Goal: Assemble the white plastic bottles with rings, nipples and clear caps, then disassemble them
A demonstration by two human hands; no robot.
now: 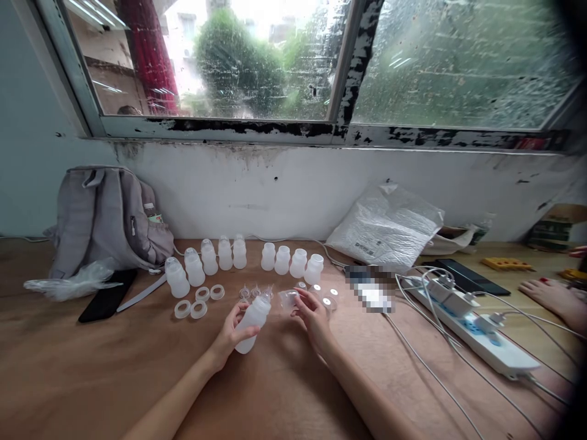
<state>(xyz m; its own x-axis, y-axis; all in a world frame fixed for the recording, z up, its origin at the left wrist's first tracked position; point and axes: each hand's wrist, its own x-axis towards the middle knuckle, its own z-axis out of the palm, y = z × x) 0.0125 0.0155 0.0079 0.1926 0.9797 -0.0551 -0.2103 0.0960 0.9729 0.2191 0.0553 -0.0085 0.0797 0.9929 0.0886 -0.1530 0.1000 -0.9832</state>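
Note:
My left hand (233,333) is wrapped round a frosted white baby bottle (252,321), tilted to the right with a clear nipple at its top. In my right hand (314,315) is a clear bottle cap (288,299), pinched by its edge just right of the bottle. Behind the held bottle lie clear nipples (255,292) in a short row. More clear caps (334,293) with white dots lie beside and behind my right hand. To the left are several white rings (199,309). Capped bottles (194,267) and open-topped bottles (298,263) stand in rows at the back.
A grey backpack (103,220), a plastic bag (92,280) and a black phone (107,296) are at left. At right are a bubble-wrap pouch (387,226), a white power strip (472,330) with cables, a dark tablet (470,276) and another person's hand (548,296).

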